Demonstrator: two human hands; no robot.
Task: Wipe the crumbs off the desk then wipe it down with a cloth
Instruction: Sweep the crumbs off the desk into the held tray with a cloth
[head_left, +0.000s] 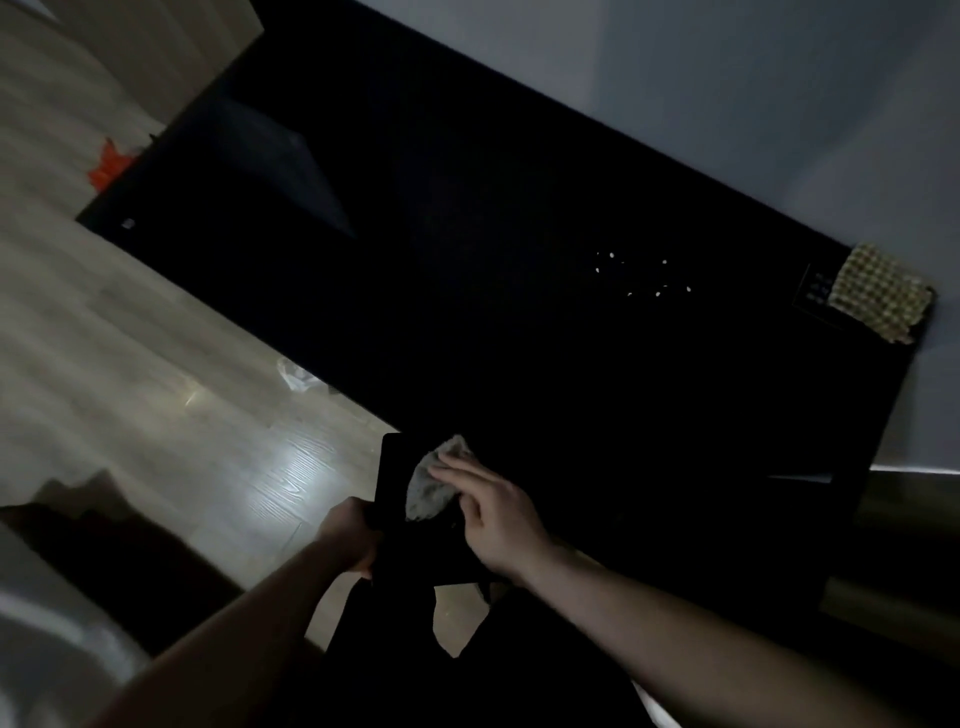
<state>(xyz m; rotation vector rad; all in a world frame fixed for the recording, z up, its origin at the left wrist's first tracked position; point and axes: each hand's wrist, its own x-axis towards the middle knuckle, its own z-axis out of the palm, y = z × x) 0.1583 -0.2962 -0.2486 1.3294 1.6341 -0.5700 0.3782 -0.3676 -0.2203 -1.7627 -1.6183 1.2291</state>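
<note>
The crumbs (641, 275) are lying in a small scatter on the dark worktop (467, 260), well ahead and to the right of your right hand (491, 512). That hand is nearer to them; its fingers (452, 470) are lying fairly straight on a grey cloth (431, 483) at the near edge. Your left hand (350, 535) is gripping a dark flat thing under the cloth. A checked cloth (878, 293) is lying at the far right corner, beyond the crumbs. Nothing seems to be standing in the way.
</note>
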